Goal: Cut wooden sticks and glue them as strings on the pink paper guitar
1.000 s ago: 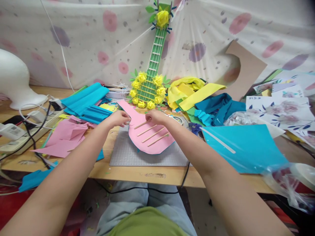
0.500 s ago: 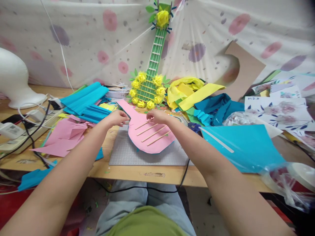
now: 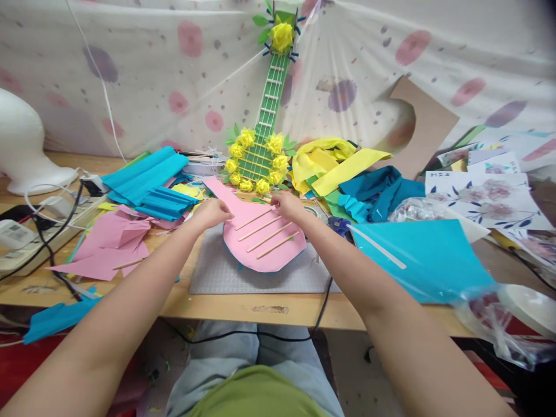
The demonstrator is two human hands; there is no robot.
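Note:
A pink paper cutout shaped like a lute (image 3: 243,252), with a round body, a short neck and a blue underside, lies tilted on a grey cutting mat (image 3: 204,278). Several thin wooden sticks (image 3: 273,234) lie slanted and roughly parallel across its body. My left hand (image 3: 212,213) has its fingers closed at the cutout's left edge, just below the neck. Over at the upper right edge, my right hand (image 3: 287,207) is closed too, its fingertips near the end of the uppermost stick. The undersides of both grips are hidden.
A green paper guitar with yellow flowers (image 3: 267,116) leans at the back. Pink paper (image 3: 108,240) and blue crepe paper (image 3: 143,174) lie left, beside a power strip (image 3: 56,231). Blue sheet (image 3: 421,260), glue gun (image 3: 339,226) and plastic-wrapped roll (image 3: 521,313) are right.
My right hand has shifted right along the cutout's upper edge. My left fingers have come in and closed at its left edge. The whole view has shifted slightly.

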